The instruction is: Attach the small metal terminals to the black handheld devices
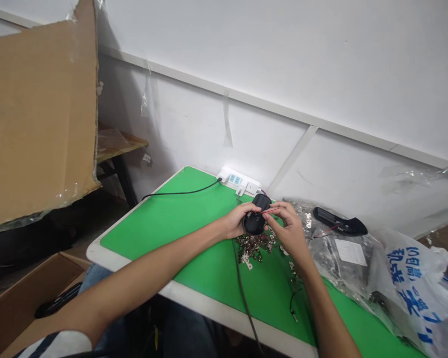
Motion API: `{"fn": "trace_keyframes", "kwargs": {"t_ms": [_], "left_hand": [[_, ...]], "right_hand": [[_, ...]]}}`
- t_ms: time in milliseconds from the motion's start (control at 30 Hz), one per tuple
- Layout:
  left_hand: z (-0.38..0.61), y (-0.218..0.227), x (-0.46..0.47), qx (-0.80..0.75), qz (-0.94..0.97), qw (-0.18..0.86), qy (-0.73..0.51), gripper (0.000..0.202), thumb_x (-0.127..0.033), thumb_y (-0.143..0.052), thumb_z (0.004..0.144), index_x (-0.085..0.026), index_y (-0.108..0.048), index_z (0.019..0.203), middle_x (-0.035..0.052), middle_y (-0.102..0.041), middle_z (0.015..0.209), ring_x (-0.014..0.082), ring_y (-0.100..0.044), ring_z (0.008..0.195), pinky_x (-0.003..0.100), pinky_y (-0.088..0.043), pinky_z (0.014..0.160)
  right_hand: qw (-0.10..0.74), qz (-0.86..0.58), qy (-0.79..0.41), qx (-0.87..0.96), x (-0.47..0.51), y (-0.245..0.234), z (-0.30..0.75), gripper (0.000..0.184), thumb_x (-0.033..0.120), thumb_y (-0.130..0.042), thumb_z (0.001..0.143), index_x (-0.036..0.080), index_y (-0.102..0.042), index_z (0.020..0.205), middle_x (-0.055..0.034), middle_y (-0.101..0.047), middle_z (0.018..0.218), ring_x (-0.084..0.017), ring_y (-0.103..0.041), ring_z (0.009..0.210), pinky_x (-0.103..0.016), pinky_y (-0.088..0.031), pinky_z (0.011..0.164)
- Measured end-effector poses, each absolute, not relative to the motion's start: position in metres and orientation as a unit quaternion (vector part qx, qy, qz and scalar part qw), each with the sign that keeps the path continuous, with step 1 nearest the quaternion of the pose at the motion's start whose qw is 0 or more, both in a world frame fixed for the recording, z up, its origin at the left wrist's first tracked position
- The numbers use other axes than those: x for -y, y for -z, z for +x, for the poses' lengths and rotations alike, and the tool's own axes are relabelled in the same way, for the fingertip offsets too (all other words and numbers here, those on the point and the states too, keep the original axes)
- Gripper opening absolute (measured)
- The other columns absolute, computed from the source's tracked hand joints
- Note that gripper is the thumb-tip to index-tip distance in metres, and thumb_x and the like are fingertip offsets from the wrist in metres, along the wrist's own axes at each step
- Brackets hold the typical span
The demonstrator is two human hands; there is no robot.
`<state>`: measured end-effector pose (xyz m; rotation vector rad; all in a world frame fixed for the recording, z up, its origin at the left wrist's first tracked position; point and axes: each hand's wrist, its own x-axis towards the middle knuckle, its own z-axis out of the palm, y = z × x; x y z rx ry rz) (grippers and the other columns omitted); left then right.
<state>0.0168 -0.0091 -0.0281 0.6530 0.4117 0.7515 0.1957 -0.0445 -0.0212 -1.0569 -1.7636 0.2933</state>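
Observation:
My left hand [236,220] is wrapped round a small black round-bodied part [256,217] held just above the green table [179,223]. My right hand [287,226] meets it from the right, its fingertips pinched on a thin red wire [269,211] at the part's top. Below both hands lies a heap of small silvery metal pieces [252,246].
A white power strip [238,180] with a black cable sits at the table's far edge. Clear bags of parts [343,248] with a black part [339,222] on top, plus a printed plastic bag [414,278], lie right. Large cardboard [37,114] stands left; an open box [18,293] below.

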Motion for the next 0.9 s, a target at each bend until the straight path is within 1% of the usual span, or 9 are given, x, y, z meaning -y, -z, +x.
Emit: {"fn": "trace_keyframes", "kwargs": {"t_ms": [100,267,433,633,733,800,900], "left_hand": [[0.017,0.025,0.012,-0.203,0.311,0.858,-0.356,0.012,-0.02,-0.069,0.075,-0.016,-0.059,0.077,0.0048,-0.072,0.069,0.0202,-0.072,0.06,0.029,-0.057,0.06],[0.019,0.022,0.016,-0.227,0.309,0.849,-0.363,0.011,-0.018,-0.068,0.078,-0.017,-0.057,0.077,0.0039,-0.07,0.067,0.0203,-0.072,0.059,0.029,-0.059,0.058],[0.021,0.024,0.021,-0.247,0.306,0.831,-0.394,0.013,-0.015,-0.068,0.079,-0.017,-0.056,0.076,0.0007,-0.064,0.064,0.0156,-0.066,0.055,0.027,-0.059,0.056],[0.02,0.023,0.023,-0.255,0.301,0.828,-0.398,0.015,-0.013,-0.068,0.079,-0.017,-0.054,0.074,0.0002,-0.062,0.065,0.0123,-0.061,0.057,0.026,-0.06,0.058],[0.019,0.023,0.02,-0.252,0.295,0.837,-0.386,0.015,-0.013,-0.068,0.079,-0.017,-0.054,0.073,0.0016,-0.064,0.066,0.0141,-0.064,0.059,0.027,-0.061,0.059],[0.019,0.024,0.017,-0.259,0.303,0.843,-0.36,0.014,-0.015,-0.067,0.08,-0.016,-0.054,0.073,0.0033,-0.065,0.066,0.0164,-0.067,0.06,0.028,-0.06,0.057],[0.016,0.024,0.012,-0.268,0.33,0.84,-0.336,0.015,-0.017,-0.067,0.08,-0.017,-0.053,0.076,0.0033,-0.065,0.065,0.0183,-0.068,0.058,0.03,-0.06,0.055]], "right_hand": [[0.502,-0.43,-0.13,0.739,0.045,0.019,0.196,0.019,0.043,-0.072,0.092,0.026,-0.077,0.087,-0.008,-0.068,0.097,-0.026,-0.065,0.103,-0.048,-0.054,0.095],[0.485,-0.437,-0.13,0.747,0.049,0.017,0.194,0.023,0.045,-0.069,0.094,0.025,-0.073,0.085,-0.0057,-0.069,0.089,-0.024,-0.066,0.089,-0.043,-0.055,0.084],[0.486,-0.451,-0.139,0.735,0.05,0.026,0.188,0.028,0.05,-0.065,0.096,0.024,-0.072,0.087,-0.0055,-0.066,0.088,-0.023,-0.063,0.085,-0.037,-0.055,0.073],[0.495,-0.462,-0.178,0.714,0.049,0.035,0.184,0.028,0.051,-0.065,0.095,0.024,-0.071,0.088,-0.0058,-0.063,0.09,-0.023,-0.062,0.089,-0.036,-0.056,0.074],[0.489,-0.463,-0.17,0.72,0.049,0.033,0.183,0.029,0.051,-0.062,0.096,0.024,-0.069,0.088,-0.0061,-0.063,0.091,-0.024,-0.062,0.089,-0.038,-0.055,0.075],[0.486,-0.461,-0.158,0.726,0.05,0.031,0.183,0.03,0.051,-0.06,0.098,0.024,-0.067,0.088,-0.0064,-0.063,0.092,-0.024,-0.061,0.091,-0.038,-0.055,0.076],[0.483,-0.46,-0.145,0.731,0.051,0.03,0.181,0.029,0.049,-0.057,0.099,0.024,-0.063,0.086,-0.0064,-0.062,0.093,-0.024,-0.061,0.091,-0.039,-0.054,0.078]]}}
